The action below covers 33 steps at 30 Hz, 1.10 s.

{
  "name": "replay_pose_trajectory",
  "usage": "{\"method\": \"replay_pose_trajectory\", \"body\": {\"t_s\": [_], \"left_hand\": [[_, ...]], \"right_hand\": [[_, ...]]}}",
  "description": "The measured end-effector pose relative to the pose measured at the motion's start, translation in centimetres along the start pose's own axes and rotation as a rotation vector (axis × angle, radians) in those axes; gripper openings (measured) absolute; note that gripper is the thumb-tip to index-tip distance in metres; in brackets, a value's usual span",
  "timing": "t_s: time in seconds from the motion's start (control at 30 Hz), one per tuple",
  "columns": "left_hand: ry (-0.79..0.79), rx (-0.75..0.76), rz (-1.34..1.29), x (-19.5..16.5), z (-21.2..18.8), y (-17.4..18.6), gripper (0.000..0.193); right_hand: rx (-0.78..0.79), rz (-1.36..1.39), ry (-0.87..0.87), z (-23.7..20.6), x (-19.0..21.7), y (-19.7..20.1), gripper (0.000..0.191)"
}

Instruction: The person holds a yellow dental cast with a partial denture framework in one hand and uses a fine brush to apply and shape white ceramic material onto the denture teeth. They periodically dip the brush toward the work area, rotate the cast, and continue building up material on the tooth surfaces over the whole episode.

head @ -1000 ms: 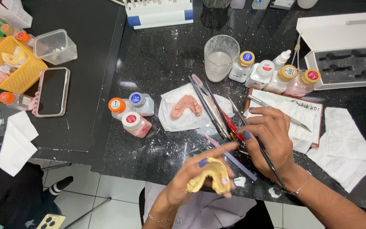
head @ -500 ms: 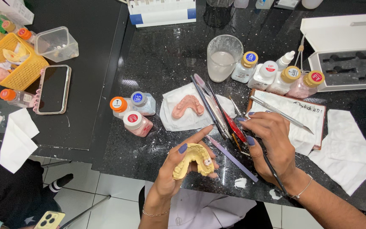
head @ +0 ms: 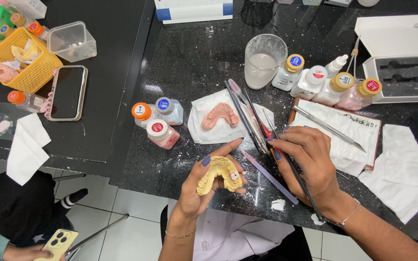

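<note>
head view: the left hand (head: 197, 186) cups a yellow stone dental cast (head: 220, 174) — arch opening away from the body, fingers curled round it. the right hand (head: 306, 162) pinches a thin dark brush (head: 293, 169), its long axis slanting up-left, tip just right of the cast. a pink cast (head: 220, 115) rests on tissue (head: 204, 126) beyond — matte, chalky.

The tip of the thin dark brush (head: 302, 180) is concealed behind the right hand (head: 310, 162). The underside of the yellow plaster dental cast (head: 219, 174) is covered by the left hand (head: 203, 191). The white open case (head: 397, 58) is cut off at the right edge. The yellow smartphone (head: 58, 243) and the other person's hand (head: 22, 252) holding it are cut off at the bottom edge.
</note>
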<state>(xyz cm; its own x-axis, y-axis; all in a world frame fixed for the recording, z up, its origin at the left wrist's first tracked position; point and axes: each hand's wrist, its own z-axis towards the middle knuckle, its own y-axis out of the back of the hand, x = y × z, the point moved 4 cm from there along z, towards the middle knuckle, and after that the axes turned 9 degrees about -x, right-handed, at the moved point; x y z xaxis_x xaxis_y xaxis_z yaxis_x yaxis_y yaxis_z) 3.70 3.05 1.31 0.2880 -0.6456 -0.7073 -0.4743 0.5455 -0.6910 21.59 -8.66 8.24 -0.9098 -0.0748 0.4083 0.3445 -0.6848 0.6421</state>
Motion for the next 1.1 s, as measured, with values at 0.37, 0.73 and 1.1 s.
{"method": "replay_pose_trajectory", "body": {"t_s": [0.37, 0.73, 1.1], "left_hand": [[0.014, 0.001, 0.049, -0.3, -0.2, -0.6, 0.091], [0.0, 0.014, 0.033, -0.1, -0.5, -0.4, 0.09], [-0.013, 0.04, 0.026, 0.3, -0.2, 0.2, 0.09]], "right_hand": [[0.013, 0.013, 0.017, 0.0, 0.0, -0.2, 0.036], [-0.037, 0.017, -0.036, 0.6, -0.3, 0.4, 0.037], [-0.227, -0.046, 0.0, 6.7, -2.1, 2.7, 0.011]]}}
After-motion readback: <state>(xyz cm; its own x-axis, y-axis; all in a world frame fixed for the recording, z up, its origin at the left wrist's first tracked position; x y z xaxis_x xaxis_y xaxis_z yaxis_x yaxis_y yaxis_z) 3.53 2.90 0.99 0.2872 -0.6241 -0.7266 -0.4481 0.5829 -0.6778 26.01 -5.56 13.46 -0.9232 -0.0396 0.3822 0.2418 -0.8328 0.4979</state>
